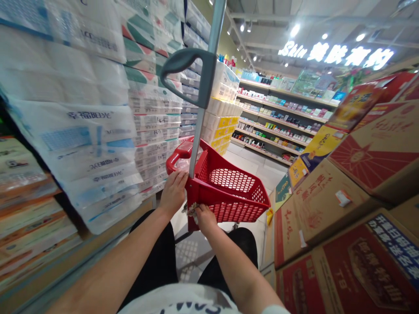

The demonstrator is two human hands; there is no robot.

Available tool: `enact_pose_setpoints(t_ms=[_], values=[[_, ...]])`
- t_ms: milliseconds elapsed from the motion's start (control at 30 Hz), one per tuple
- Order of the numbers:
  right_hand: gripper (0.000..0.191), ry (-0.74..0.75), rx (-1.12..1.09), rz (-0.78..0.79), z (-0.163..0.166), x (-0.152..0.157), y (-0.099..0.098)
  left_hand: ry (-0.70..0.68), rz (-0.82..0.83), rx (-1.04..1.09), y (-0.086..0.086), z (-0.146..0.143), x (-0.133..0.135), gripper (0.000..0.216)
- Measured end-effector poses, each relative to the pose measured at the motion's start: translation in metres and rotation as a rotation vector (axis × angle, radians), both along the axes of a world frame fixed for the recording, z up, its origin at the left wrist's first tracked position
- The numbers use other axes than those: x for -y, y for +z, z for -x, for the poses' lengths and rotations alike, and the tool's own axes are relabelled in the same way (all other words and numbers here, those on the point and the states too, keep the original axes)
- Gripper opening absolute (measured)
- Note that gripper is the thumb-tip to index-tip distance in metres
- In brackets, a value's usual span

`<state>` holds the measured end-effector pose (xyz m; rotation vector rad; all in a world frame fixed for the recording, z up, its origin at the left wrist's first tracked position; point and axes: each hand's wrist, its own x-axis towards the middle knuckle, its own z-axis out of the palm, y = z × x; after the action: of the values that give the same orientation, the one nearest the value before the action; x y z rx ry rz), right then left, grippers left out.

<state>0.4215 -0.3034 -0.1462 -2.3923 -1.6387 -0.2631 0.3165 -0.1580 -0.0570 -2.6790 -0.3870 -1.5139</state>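
Observation:
A red plastic shopping basket (225, 187) with lattice sides stands tilted on the floor in front of my knees. From its near corner rises a metal pole with a grey loop handle (205, 78). My left hand (175, 187) rests on the basket's rim by the foot of the pole, its fingers bent over the edge and partly hidden. Lower down, my right hand (204, 217) presses a crumpled, pale patterned cloth (193, 210) against the basket's outer side. A red carry handle (178, 155) sits at the basket's left end. The basket's visible inside holds nothing.
Tall stacks of wrapped tissue packs (98, 131) line the left side. Cardboard cartons (317, 200) are piled close on the right. Shelves of small boxes and bottles (278, 113) stand at the back, beyond the tiled floor (244, 159).

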Motion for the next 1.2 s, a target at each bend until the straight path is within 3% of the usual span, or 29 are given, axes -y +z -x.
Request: enact_pose_setpoints(t_ms=[167, 300, 367, 500, 633, 800, 933, 1100, 1200], values=[[0.036, 0.062, 0.028, -0.147, 0.002, -0.002, 0.006, 0.012, -0.002, -0.003, 0.001, 0.0, 0.002, 0.06], [0.034, 0.009, -0.022, 0.085, 0.007, -0.005, 0.009, 0.011, -0.018, -0.003, 0.0, -0.001, 0.0, 0.057], [0.032, -0.002, -0.033, 0.118, 0.009, -0.007, 0.008, 0.005, -0.016, -0.007, 0.0, -0.001, -0.001, 0.057], [0.033, 0.047, -0.014, 0.026, 0.005, -0.007, 0.006, 0.014, -0.01, -0.016, -0.001, -0.001, -0.002, 0.058], [0.031, 0.031, -0.021, 0.044, -0.003, -0.001, 0.004, 0.014, -0.025, -0.022, 0.0, -0.001, -0.001, 0.06], [0.03, 0.008, 0.001, -0.168, -0.014, 0.007, 0.006, -0.008, -0.015, -0.002, 0.002, -0.002, 0.001, 0.066], [0.027, -0.026, -0.01, -0.168, -0.026, 0.017, 0.008, -0.028, 0.001, -0.001, 0.002, -0.003, 0.003, 0.064], [0.034, -0.068, 0.016, -0.293, -0.035, 0.029, 0.016, -0.015, -0.018, 0.004, -0.001, -0.007, 0.003, 0.063], [0.034, -0.059, 0.004, -0.266, -0.038, 0.036, 0.017, -0.028, -0.029, -0.008, -0.001, -0.008, -0.001, 0.066]])
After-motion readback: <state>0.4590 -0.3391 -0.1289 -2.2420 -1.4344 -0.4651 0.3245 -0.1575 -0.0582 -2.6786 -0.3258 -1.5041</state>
